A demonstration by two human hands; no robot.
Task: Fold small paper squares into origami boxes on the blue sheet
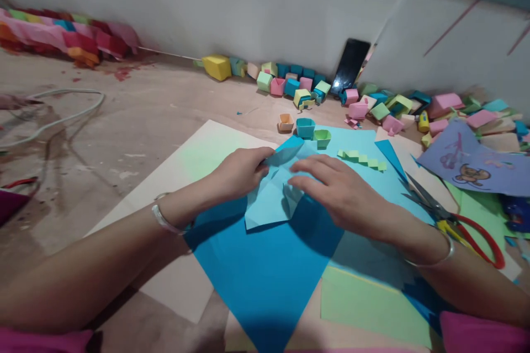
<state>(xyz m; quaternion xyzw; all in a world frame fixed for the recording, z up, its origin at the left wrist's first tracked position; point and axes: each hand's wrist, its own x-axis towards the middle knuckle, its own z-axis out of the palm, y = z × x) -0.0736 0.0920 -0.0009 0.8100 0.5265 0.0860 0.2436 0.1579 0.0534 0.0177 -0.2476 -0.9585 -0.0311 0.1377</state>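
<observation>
A folded piece of light blue paper [269,201] lies on a larger blue sheet [265,270] spread on the floor. My left hand [240,172] is closed, pinching a raised flap at the paper's upper edge. My right hand [335,190] lies flat on the paper's right side, fingers stretched out and pressing it down. Both wrists wear silver bangles.
Scissors with red and yellow handles [451,220] lie right of my right hand. Small paper boxes [305,128] stand just beyond the sheet, and several more line the wall beside a leaning black phone [350,66]. A green folded strip [362,158], coloured sheets and a white cable [62,116] lie around.
</observation>
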